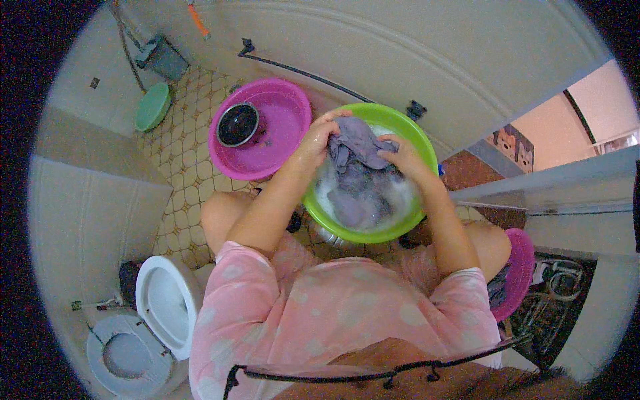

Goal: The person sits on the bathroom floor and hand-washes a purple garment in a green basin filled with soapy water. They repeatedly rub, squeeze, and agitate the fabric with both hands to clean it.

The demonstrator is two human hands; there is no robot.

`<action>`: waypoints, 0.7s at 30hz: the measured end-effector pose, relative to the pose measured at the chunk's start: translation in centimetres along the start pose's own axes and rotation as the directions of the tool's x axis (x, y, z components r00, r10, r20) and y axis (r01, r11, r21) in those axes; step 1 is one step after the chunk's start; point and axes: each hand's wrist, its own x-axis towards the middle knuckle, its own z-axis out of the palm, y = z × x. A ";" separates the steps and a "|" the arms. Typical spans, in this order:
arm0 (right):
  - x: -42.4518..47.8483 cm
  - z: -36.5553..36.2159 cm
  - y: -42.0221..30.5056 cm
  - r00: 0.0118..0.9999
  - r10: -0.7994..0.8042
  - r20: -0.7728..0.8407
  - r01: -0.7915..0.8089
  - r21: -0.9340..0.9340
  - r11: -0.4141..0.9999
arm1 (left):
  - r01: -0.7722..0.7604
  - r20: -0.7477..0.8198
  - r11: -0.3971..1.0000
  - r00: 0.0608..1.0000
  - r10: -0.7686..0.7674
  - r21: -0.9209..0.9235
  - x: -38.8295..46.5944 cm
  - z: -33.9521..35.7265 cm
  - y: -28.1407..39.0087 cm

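A green plastic basin point(370, 237) with sudsy water stands on the floor between my knees. A wet grey-purple cloth garment point(357, 142) is bunched above its far side, and its lower part trails into the foam. My left hand point(322, 135) grips the bunched cloth on the left. On the right, my right hand point(400, 155) pinches another part between thumb and fingers. More soaked fabric lies in the suds nearer to me. Left of the green basin and close to it is a pink plastic basin point(285, 105), in which a dark round bowl point(237, 125) rests.
A toilet point(127, 355) with a raised lid is at the lower left. A grey bucket point(165, 57) and a small green basin point(153, 106) are at the far left. Another pink basin point(522, 275) holding fabric sits behind my right knee. A dark rail point(305, 75) runs along the wall.
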 end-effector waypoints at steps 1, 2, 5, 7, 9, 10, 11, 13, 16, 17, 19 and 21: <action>-0.1 -0.8 -0.4 0.996 0.088 0.005 -0.088 0.031 0.996 | -0.016 -0.007 0.997 1.000 0.017 0.071 -0.4 0.1 0.1; -0.1 -1.5 -0.5 0.985 0.175 0.013 -0.175 0.062 0.983 | -0.034 -0.012 0.975 0.999 0.037 0.220 -0.9 0.5 0.2; 0.1 -3.2 0.2 0.966 0.106 -0.237 -0.056 0.210 0.976 | -0.066 0.014 0.760 0.997 0.075 0.647 -1.6 0.9 -0.5; 0.1 -3.7 -0.5 0.957 0.074 -0.279 0.042 0.389 0.920 | -0.061 0.041 0.483 0.998 0.054 0.873 -1.8 1.1 -1.5; 0.5 -3.7 -0.4 0.937 0.089 -0.339 0.109 0.523 0.845 | -0.064 0.113 0.595 0.992 -0.046 0.801 -1.7 1.2 -2.7; 0.6 -3.6 -0.5 0.927 0.099 -0.361 0.143 0.585 0.798 | -0.123 0.137 0.587 0.990 0.021 0.801 -1.5 0.8 -3.6; 0.7 -3.4 -0.7 0.919 0.133 -0.371 0.133 0.610 0.781 | -0.181 0.161 0.574 0.983 0.086 0.799 -1.3 0.4 -4.5; 0.5 -2.8 -1.1 0.893 0.212 -0.396 0.115 0.657 0.745 | 0.011 -0.087 0.921 0.996 0.025 0.389 -1.9 2.8 -4.0; 0.1 -1.6 -2.0 0.839 0.122 -0.530 0.037 0.279 0.960 | 0.127 -0.224 0.979 0.961 -0.161 -0.158 -1.6 3.2 -4.3; 0.1 -0.8 -2.5 0.842 0.097 -0.531 0.032 0.229 0.973 | 0.135 -0.259 0.981 0.951 -0.168 -0.140 -1.2 3.3 -4.7; 0.1 1.0 -3.5 0.843 0.053 -0.535 0.017 0.125 0.992 | 0.156 -0.224 0.973 0.956 -0.192 -0.168 -0.8 4.2 -4.7; -0.7 3.0 -5.3 0.900 -0.018 -0.436 0.020 0.000 1.000 | 0.182 -0.092 0.950 0.973 -0.211 -0.255 -1.1 5.4 -3.8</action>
